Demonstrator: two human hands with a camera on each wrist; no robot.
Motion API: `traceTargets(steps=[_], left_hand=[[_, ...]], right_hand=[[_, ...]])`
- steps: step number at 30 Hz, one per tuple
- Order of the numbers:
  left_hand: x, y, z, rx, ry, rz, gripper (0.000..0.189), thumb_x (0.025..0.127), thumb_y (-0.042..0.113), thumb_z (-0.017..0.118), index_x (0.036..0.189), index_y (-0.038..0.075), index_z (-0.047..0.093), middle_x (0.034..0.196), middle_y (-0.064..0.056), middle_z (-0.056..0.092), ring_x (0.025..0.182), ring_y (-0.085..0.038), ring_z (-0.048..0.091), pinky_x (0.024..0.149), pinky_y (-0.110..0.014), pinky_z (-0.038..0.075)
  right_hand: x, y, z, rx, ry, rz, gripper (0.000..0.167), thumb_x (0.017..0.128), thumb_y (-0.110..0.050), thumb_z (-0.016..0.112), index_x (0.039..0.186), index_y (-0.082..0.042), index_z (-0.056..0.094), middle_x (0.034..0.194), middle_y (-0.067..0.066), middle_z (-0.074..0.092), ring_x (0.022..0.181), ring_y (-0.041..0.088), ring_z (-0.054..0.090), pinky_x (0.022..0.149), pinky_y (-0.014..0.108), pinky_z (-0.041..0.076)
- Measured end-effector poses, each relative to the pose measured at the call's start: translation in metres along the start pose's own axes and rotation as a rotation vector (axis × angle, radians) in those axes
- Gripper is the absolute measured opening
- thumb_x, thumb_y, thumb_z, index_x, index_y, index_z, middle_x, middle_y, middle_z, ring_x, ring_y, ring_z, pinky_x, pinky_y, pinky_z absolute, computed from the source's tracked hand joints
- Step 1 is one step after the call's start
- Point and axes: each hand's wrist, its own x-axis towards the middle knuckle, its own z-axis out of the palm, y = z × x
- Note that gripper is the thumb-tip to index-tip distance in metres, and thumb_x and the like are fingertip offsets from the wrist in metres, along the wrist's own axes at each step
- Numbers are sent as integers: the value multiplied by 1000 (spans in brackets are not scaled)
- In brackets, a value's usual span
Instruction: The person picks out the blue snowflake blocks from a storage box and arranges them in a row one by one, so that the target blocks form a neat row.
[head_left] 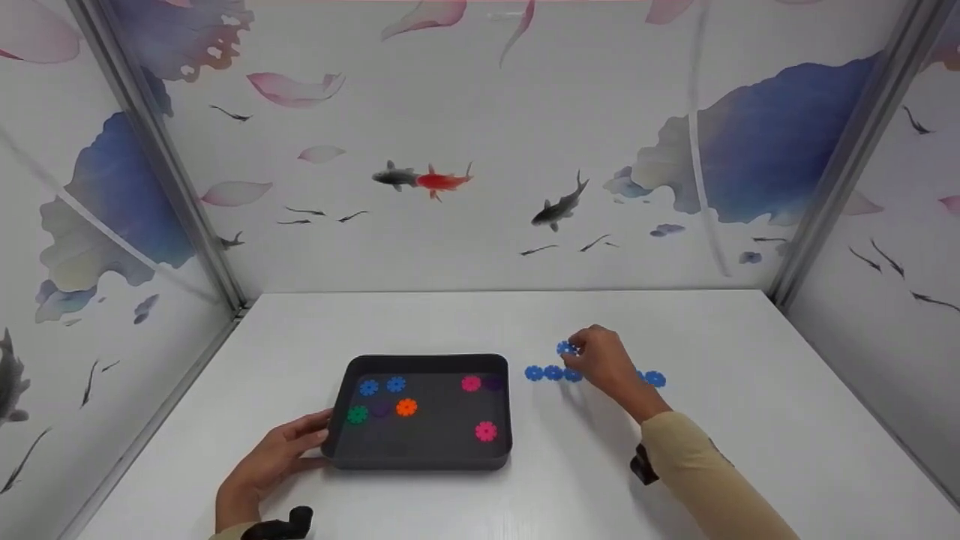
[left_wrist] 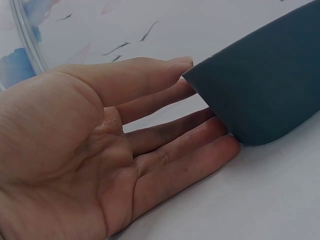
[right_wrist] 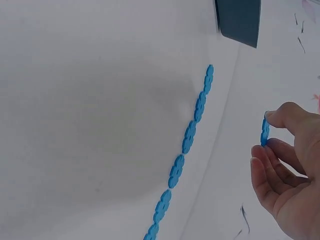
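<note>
My right hand (head_left: 604, 364) pinches a blue flower-shaped plastic disc (head_left: 565, 348) between thumb and fingers. In the right wrist view this disc (right_wrist: 265, 131) is edge-on, apart from a row of several blue discs (right_wrist: 189, 137) lying on the table. The hand hides part of that row in the head view. On the left, my left hand (head_left: 274, 454) touches the left side of a dark grey tray (head_left: 416, 461). The left wrist view shows its fingers (left_wrist: 175, 185) extended against the tray wall (left_wrist: 260, 85), with the thumb near the rim.
Inside the tray lie loose discs: blue (head_left: 396, 384), green (head_left: 357, 415), orange (head_left: 406, 407), pink (head_left: 486, 431) and dark purple (head_left: 381, 407). Printed panels with fish and petals enclose the white table (head_left: 420, 322) at the back and both sides.
</note>
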Motion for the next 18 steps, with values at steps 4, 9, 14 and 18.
traceTargets(steps=[4, 9, 14, 18], left_hand=[[0, 0, -1, -11, -10, -1, 71, 99, 34, 63, 154, 0, 33, 159, -25, 35, 125, -18, 60, 103, -44, 55], [-2, -2, 0, -13, -1, -14, 73, 99, 35, 64, 154, 0, 33, 159, -24, 36, 126, -19, 59, 103, -45, 54], [-1, -3, 0, -9, 15, -18, 73, 98, 34, 64, 154, -2, 33, 159, -24, 36, 124, -19, 61, 102, -45, 55], [1, -2, 1, -3, 36, -23, 73, 97, 35, 65, 153, -1, 35, 157, -23, 39, 123, -19, 62, 101, -44, 55]], right_hand=[[-4, 17, -11, 3, 22, 1, 27, 87, -11, 75, 109, 5, 73, 99, 18, 68, 90, 26, 65, 80, 38, 62], [-10, 42, -22, 15, 23, 48, 28, 88, -11, 75, 110, 6, 72, 100, 19, 67, 90, 26, 63, 79, 38, 62], [-19, 66, -32, 21, 40, 78, 27, 88, -11, 74, 108, 7, 72, 99, 21, 67, 89, 26, 62, 80, 40, 61], [-25, 80, -43, 1, 45, 104, 28, 89, -12, 74, 108, 8, 71, 99, 22, 66, 89, 27, 61, 80, 41, 59]])
